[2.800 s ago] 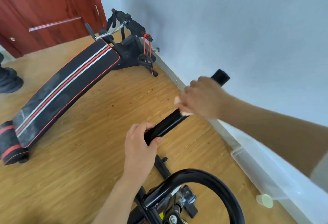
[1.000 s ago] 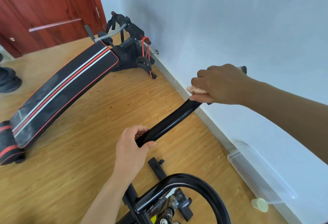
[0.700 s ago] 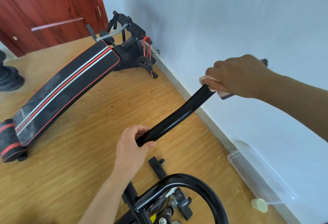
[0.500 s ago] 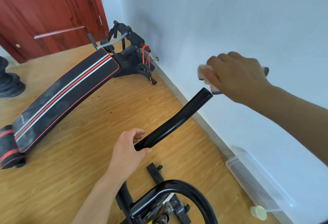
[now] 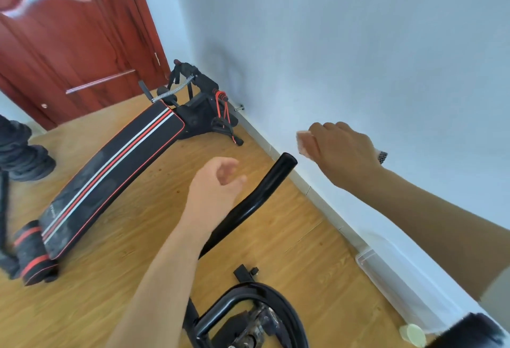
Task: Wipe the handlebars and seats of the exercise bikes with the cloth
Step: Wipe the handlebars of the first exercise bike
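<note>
Head, cloth (image 5: 305,144) in right fingers (image 5: 327,133), off handlebar (image 5: 265,184)

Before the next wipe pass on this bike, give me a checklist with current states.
1. Cloth in hand: ok. The right hand grips the cloth.
2. Cloth on the handlebar: not ok. It is held off the bar, past its tip, near the wall.
3. Handlebar steadied: not ok. The left hand grips nothing, fingers loosely curled.
4. Handlebar's visible length unobstructed: ok.
5. Handlebar wiped clean: cannot tell.
6. Seat reachable: cannot tell; it is not in view.
</note>
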